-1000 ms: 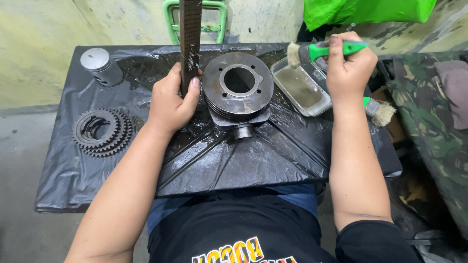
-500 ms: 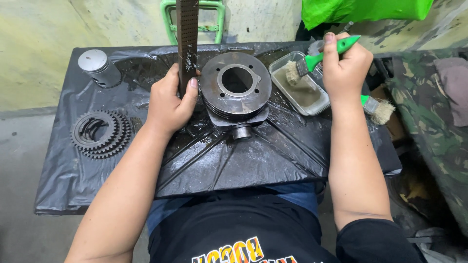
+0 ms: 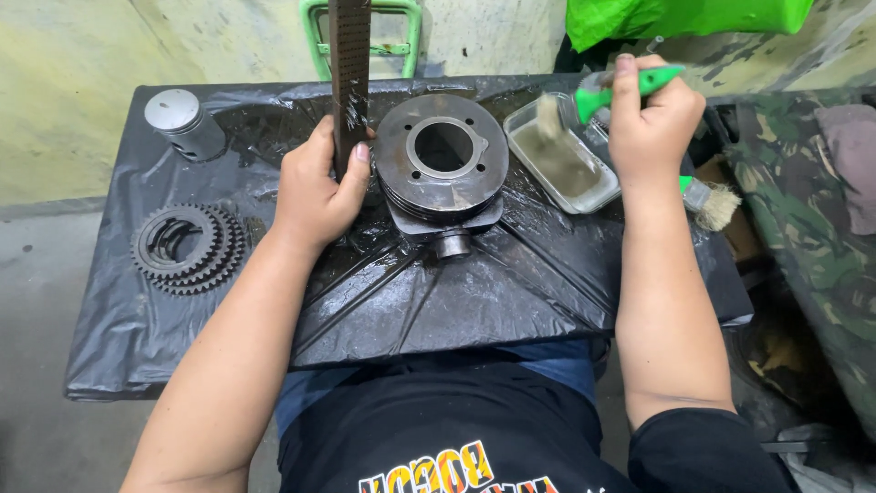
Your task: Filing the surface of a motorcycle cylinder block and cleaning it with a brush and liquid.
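Observation:
A dark finned engine cylinder (image 3: 443, 169) sits in the middle of a table covered in black plastic sheet (image 3: 456, 301). My left hand (image 3: 318, 187) grips a long dark metal bar (image 3: 349, 64) standing upright just left of the cylinder. My right hand (image 3: 650, 119) holds a green-handled brush (image 3: 598, 91), its bristles hanging over a clear rectangular tray (image 3: 561, 164) of murky liquid to the cylinder's right.
A silver piston (image 3: 182, 123) stands at the table's back left. A stack of toothed gears (image 3: 187, 246) lies at the left. A second brush (image 3: 712, 203) lies right of the tray. A green frame (image 3: 401, 18) stands behind; camouflage cloth (image 3: 803, 219) covers the right side.
My right hand has swung the brush from above the tray's far edge down and over the liquid. My left hand stays on the bar.

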